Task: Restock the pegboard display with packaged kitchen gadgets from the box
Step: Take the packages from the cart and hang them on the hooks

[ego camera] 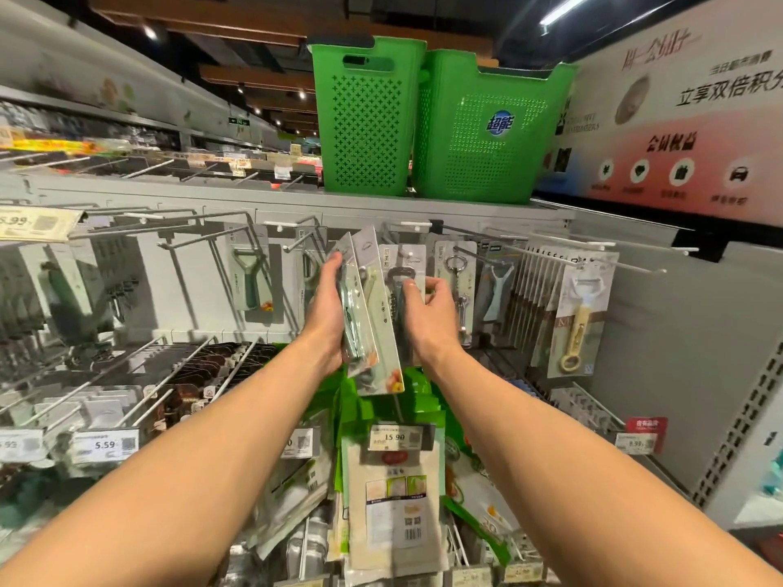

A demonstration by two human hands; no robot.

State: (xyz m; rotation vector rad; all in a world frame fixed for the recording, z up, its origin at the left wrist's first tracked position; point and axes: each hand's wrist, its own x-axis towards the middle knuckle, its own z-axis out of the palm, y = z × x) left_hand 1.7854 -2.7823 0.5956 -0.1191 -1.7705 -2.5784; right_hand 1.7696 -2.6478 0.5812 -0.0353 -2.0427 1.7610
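Far out at nine o'clock from my hands, a curled paper price tag sits at the tip of a thin wire hook. Bare metal hooks jut from the flat grey pegboard. At ten o'clock of my left hand, one carded peeler with a dark green handle hangs under glossy plastic.

My left hand grips the stack of gadget packs by its left edge. The packs are stiff pale cards with clear blisters, fanned and tilted, and the front one shows a cream handle. I hold the stack upright in front of the middle hooks, so it hides what hangs behind it.

At twelve o'clock above, two green plastic baskets with perforated walls stand on the top shelf. At six o'clock below the stack, a matte beige pouch hangs under a 15.90 price tag.

My right hand is at three o'clock of the stack, its fingers curled beside a hanging dark bottle opener pack. I cannot tell whether it pinches that pack or only nears it.

Further toward three o'clock hang a chromed corkscrew pack, a white Y-shaped peeler pack, a tight row of card edges, and a cream opener pack.
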